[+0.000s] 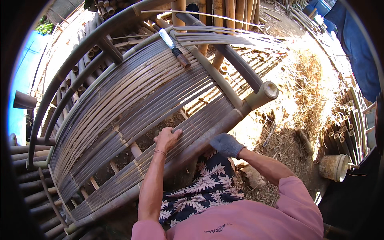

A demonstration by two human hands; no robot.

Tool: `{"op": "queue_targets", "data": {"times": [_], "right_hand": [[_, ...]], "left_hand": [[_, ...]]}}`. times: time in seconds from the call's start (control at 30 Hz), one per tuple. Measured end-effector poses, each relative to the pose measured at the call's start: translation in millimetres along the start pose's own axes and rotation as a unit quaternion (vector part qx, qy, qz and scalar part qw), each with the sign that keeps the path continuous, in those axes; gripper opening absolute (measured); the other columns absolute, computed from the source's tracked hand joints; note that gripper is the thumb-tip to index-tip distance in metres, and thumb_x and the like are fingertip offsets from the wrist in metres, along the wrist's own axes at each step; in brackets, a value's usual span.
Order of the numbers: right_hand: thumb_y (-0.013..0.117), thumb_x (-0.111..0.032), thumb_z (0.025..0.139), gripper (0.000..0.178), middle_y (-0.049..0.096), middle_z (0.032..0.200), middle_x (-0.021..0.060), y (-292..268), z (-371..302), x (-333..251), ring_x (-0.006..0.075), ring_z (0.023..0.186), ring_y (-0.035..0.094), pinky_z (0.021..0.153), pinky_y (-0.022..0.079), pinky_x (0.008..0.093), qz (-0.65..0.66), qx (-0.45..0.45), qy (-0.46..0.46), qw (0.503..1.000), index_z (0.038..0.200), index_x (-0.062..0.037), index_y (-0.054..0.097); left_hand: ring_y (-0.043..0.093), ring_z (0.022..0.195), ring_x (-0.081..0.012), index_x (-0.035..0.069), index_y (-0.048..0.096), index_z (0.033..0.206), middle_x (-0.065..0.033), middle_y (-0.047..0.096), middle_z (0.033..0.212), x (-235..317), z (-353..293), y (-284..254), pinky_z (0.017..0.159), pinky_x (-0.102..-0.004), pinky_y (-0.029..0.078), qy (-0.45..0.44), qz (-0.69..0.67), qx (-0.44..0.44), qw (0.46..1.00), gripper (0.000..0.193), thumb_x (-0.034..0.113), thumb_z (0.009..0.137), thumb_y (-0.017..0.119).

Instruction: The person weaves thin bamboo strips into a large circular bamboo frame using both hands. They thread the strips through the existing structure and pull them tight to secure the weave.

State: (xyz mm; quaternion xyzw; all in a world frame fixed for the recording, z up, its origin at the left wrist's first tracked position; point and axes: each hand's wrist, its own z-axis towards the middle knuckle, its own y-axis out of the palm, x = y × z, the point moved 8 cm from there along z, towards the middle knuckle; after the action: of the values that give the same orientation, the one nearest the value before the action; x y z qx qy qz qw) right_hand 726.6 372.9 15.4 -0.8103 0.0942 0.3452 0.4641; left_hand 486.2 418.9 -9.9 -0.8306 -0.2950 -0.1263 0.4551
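Observation:
A bamboo bench frame (250,105) with thin slats lies slanted before me. My left hand (167,140), bare with a thin wristband, is closed at the edge of the grey bamboo slats (196,124), beside a long gap. Its fingers curl toward the gap and its thumb side rests over the slats. My right hand (227,145), in a grey glove, is closed against the near side of the thick front bamboo pole (192,151); what it holds, if anything, is hidden. A knife (175,49) with a dark and brown handle lies across the slats at the far end.
Loose bamboo strips (224,39) stick out past the frame's far right. A curved bamboo rail (76,54) rises along the left. A pile of shavings (308,84), cut bamboo poles (342,132) and a dirty bucket (334,168) are at right. More poles (36,188) lie at left.

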Motion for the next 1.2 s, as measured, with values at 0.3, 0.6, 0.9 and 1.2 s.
{"op": "queue_targets", "data": {"times": [0.3, 0.6, 0.9, 1.2], "right_hand": [[0.060, -0.017, 0.094, 0.018, 0.070, 0.098, 0.0204, -78.5, -51.9, -50.6, 0.0372, 0.086, 0.069, 0.076, 0.057, 0.0422, -0.034, 0.241, -0.082, 0.966, 0.086, -0.0031, 0.068], [0.069, -0.019, 0.092, 0.019, 0.070, 0.083, 0.0114, -245.8, -37.6, -35.2, 0.0220, 0.077, 0.069, 0.068, 0.055, 0.0341, -0.001, 0.341, -0.058, 0.938, 0.087, -0.0006, 0.071], [0.059, -0.026, 0.092, 0.025, 0.073, 0.095, 0.0175, -126.4, 157.3, 18.5, 0.0352, 0.089, 0.072, 0.079, 0.055, 0.0466, -0.265, 0.114, -0.010, 0.957, 0.093, -0.0079, 0.076], [0.056, -0.022, 0.088, 0.029, 0.074, 0.106, 0.0180, -49.7, 173.1, -24.7, 0.0337, 0.099, 0.072, 0.084, 0.056, 0.0479, -0.287, -0.030, 0.087, 0.954, 0.102, -0.0082, 0.077]], "left_hand": [[0.066, 0.099, -0.0374, 0.007, 0.056, 0.129, -0.0159, 0.064, 0.115, 150.3, -74.6, 22.6, 0.092, -0.0511, 0.048, 0.462, 0.077, 0.202, 0.860, 0.051, 0.022, 0.083, 0.073], [0.066, 0.095, -0.0385, 0.006, 0.069, 0.104, -0.0169, 0.068, 0.099, 50.6, -1.2, -45.1, 0.078, -0.0493, 0.054, 0.214, -0.052, 0.291, 0.931, 0.022, 0.008, 0.088, 0.053], [0.071, 0.092, -0.0379, 0.005, 0.077, 0.091, -0.0212, 0.073, 0.101, -12.9, 100.0, 55.3, 0.078, -0.0465, 0.056, 0.293, 0.296, -0.105, 0.903, 0.026, 0.013, 0.084, 0.053], [0.067, 0.081, -0.0344, 0.006, 0.075, 0.073, -0.0165, 0.071, 0.080, 11.8, 120.0, 67.4, 0.077, -0.0436, 0.051, 0.396, 0.330, -0.058, 0.855, 0.020, 0.017, 0.080, 0.059]]}}
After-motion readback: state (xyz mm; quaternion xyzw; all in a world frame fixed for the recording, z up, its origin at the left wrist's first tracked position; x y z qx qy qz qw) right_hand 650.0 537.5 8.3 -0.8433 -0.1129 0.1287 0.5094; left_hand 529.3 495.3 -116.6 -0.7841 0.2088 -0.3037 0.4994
